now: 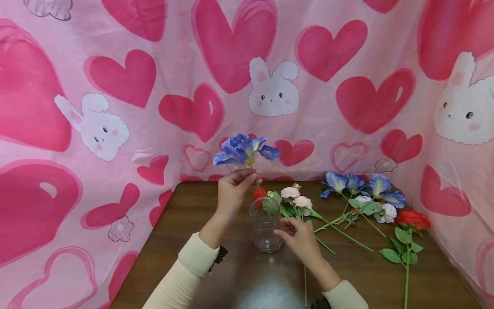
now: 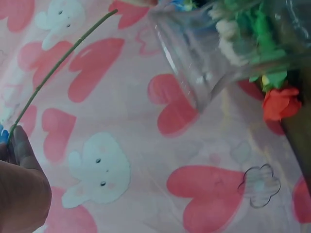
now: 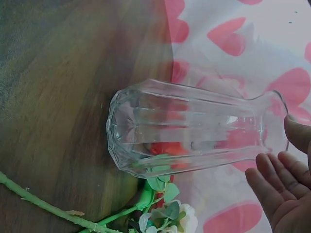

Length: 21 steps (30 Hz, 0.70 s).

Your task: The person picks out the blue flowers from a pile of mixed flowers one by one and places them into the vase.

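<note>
My left hand (image 1: 250, 177) pinches the thin green stem (image 2: 63, 58) of a blue artificial iris (image 1: 245, 150) and holds it upright above a clear ribbed glass vase (image 1: 265, 229). The stem's lower end hangs near the vase's mouth. The vase stands on the brown wooden table (image 1: 193, 223). My right hand (image 1: 287, 231) is at the vase's right side, fingers relaxed and slightly curved. In the right wrist view the thumb (image 3: 297, 131) is by the rim of the vase (image 3: 184, 128) and the fingers (image 3: 272, 177) lie just off the glass.
Behind and right of the vase lie pale pink roses (image 1: 296, 198), a red bloom (image 1: 259, 193), more blue irises (image 1: 362, 185), a white flower (image 1: 387, 212) and a red rose (image 1: 413, 219) with a long leafy stem. A pink heart-and-bunny cloth (image 1: 115, 107) walls the table.
</note>
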Available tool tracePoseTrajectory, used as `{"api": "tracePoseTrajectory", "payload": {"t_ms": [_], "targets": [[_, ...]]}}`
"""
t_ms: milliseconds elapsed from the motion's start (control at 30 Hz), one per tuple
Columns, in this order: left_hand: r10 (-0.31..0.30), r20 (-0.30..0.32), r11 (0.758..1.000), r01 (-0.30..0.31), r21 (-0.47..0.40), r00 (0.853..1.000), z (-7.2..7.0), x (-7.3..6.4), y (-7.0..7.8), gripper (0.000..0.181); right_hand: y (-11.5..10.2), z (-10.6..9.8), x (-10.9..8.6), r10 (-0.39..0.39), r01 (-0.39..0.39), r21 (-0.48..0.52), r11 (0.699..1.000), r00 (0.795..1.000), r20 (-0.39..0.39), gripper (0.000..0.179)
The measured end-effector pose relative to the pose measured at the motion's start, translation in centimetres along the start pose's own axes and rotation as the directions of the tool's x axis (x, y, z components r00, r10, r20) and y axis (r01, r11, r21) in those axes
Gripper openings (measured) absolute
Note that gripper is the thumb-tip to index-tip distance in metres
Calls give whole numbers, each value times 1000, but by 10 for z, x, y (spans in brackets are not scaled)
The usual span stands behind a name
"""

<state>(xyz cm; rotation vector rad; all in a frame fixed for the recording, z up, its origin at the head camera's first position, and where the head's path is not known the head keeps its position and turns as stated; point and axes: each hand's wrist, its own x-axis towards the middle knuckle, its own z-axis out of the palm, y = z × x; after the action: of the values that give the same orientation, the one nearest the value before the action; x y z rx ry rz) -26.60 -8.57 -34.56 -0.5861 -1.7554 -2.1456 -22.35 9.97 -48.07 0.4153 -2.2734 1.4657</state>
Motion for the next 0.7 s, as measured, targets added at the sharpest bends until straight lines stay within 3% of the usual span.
{"api": "tracePoseTrajectory", "payload": {"t_ms": [300,500,700], "targets": [[93,-40,995,-92,37,995,-15,9,4,21,13,4,9,91,-86,-170,982,996,23,62],[115,-57,993,-113,40,992,-25,10,-10,20,16,11,12,148,-134,-170,976,986,73,74],[103,-104,995,-102,16,989,-28,11,-26,21,23,20,16,152,-142,-119,983,986,76,79]]}}
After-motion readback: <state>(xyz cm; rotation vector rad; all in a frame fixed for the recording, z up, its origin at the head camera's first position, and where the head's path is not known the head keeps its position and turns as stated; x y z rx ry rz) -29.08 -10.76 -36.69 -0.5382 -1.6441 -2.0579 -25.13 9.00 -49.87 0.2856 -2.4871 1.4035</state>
